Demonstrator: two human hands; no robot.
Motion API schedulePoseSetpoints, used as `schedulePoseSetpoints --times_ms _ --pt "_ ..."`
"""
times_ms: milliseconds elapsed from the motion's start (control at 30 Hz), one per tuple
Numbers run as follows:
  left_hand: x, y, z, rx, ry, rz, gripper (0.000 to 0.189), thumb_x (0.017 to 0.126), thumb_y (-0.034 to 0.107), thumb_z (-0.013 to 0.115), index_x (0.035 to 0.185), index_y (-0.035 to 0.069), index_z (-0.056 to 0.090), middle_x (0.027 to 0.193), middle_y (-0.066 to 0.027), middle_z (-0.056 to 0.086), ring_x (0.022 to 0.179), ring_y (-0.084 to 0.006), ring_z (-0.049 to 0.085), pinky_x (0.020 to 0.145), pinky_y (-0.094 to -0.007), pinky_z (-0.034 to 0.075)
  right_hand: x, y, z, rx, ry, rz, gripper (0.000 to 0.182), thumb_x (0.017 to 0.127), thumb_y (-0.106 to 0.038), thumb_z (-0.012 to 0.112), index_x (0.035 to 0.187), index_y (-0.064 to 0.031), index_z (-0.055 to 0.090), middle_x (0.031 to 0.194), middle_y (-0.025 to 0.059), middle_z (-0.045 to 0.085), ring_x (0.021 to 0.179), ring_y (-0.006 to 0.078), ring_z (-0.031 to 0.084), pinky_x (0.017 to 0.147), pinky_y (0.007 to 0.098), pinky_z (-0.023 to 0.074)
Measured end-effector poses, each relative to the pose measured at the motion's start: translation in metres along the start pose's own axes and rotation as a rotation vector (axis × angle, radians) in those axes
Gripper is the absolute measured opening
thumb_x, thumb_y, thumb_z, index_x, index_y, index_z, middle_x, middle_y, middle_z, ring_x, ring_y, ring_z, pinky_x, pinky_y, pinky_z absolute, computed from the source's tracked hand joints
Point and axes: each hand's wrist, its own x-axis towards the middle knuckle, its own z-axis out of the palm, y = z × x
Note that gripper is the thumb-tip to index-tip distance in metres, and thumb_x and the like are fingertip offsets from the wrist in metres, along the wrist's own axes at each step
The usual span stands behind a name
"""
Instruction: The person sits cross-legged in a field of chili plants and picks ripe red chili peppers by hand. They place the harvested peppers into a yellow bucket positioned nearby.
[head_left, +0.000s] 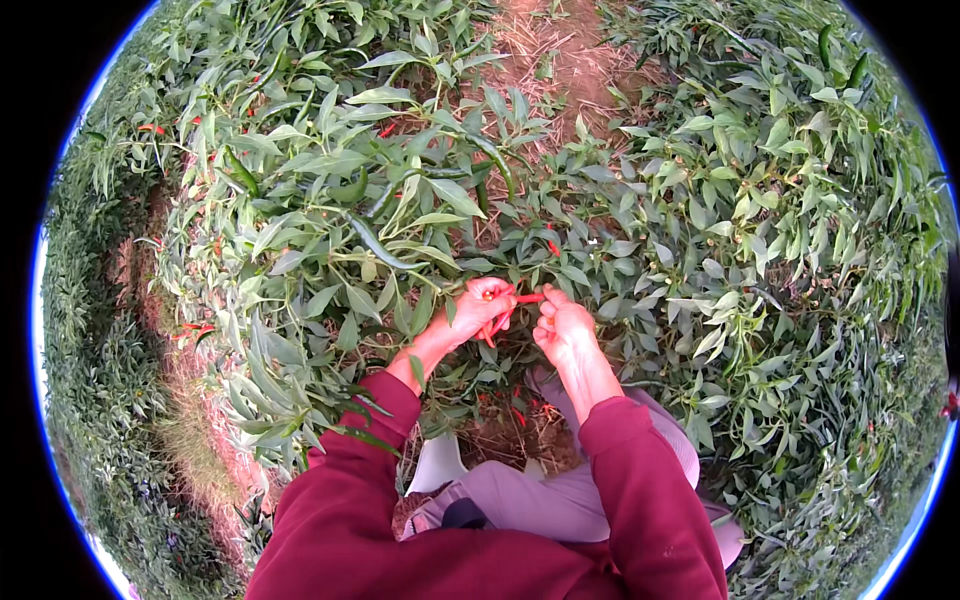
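Several red chili peppers are bunched in my left hand, some hanging below its fingers. One slim red chili pepper spans the gap between my hands. Its right end meets the thumb and fingertips of my right hand, which look pinched on it. A small orange-red spot shows within the right hand's curled fingers; what it is, I cannot tell. Both hands are low among the leaves of chili plants. Just beyond them another red chili pepper hangs in the foliage.
Long green chili peppers hang from the plant at left. A strip of bare soil with straw runs ahead between dense rows. Red peppers show low near my knees. A pale object, partly hidden, stands beside my leg.
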Motion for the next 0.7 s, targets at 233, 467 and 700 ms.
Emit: schedulePoseSetpoints --times_ms 233,467,700 --pt "-0.008 0.010 -0.003 -0.094 -0.177 -0.032 0.015 0.090 0.018 0.056 0.094 0.003 0.058 0.065 -0.0026 0.055 0.047 -0.0056 0.046 0.043 -0.0203 0.035 -0.033 -0.001 -0.004 -0.378 0.121 -0.170 0.029 0.085 -0.036 0.063 0.076 -0.0119 0.050 0.058 -0.0034 0.048 0.045 0.0064 0.039 0.039 0.0206 0.0267" --pt "-0.012 0.028 0.011 -0.190 -0.311 0.052 0.025 0.089 0.023 0.059 0.101 0.002 0.058 0.063 -0.0029 0.054 0.046 -0.0052 0.044 0.042 -0.0186 0.034 -0.055 -0.023 -0.027 -0.490 -0.151 -0.012 0.030 0.095 -0.029 0.046 0.074 -0.0088 0.052 0.055 -0.0071 0.035 0.048 0.0051 0.029 0.044 0.0221 0.0272" --pt "-0.006 0.069 0.026 -0.411 -0.032 0.205 0.023 0.092 0.025 0.055 0.099 0.003 0.054 0.066 -0.0002 0.050 0.046 -0.0050 0.042 0.041 -0.0167 0.034 -0.046 -0.024 -0.046 -0.960 -0.037 -0.261 0.036 0.090 -0.036 0.049 0.081 -0.0015 0.057 0.070 0.0042 0.057 0.062 0.0125 0.048 0.058 0.0290 0.0402"
